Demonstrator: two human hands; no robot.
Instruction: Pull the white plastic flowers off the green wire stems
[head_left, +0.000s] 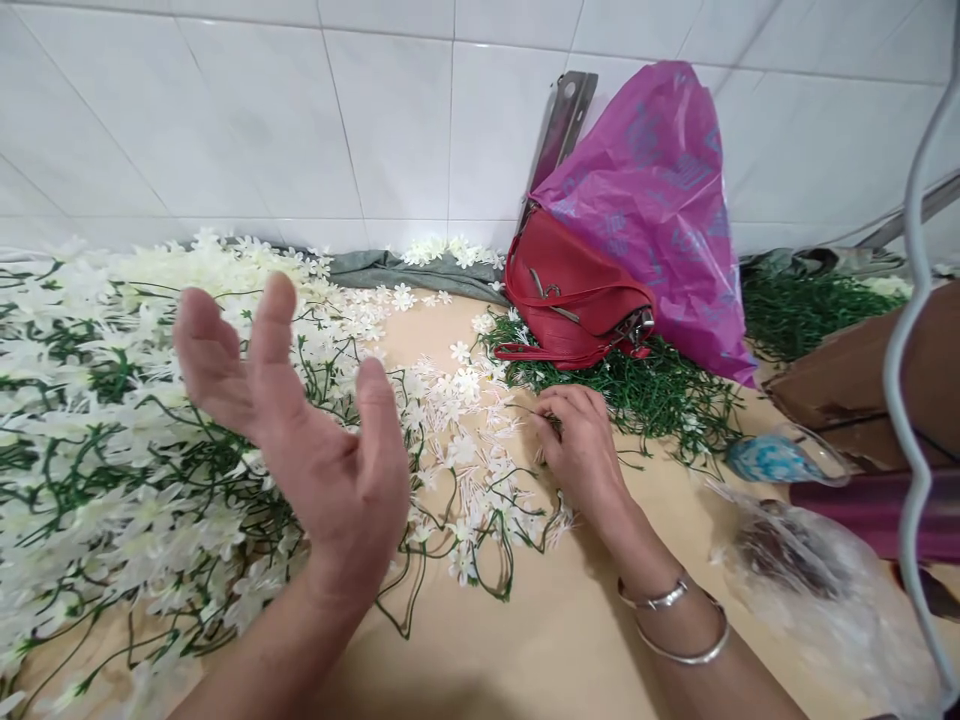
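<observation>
My left hand (322, 430) is raised, palm turned up, with the fingers spread and nothing in them. Behind and below it spreads a big heap of white artificial flowers (150, 360) on thin green stems. My right hand (577, 445), a silver bangle on its wrist, is low over the table with its fingers curled together. A thin green stem shows at its fingertips, partly hidden by the fingers. Just left of it lie loose white petals and pale little stalks (469, 490). A pile of bare green stems (660, 400) lies right behind it.
A red handbag (566, 290) and a purple plastic bag (660, 200) stand on the green stems against the tiled wall. At right are a clear plastic bag (810, 590), a blue-and-white packet (776, 460), a cardboard box (862, 390) and a hanging grey cable (904, 350).
</observation>
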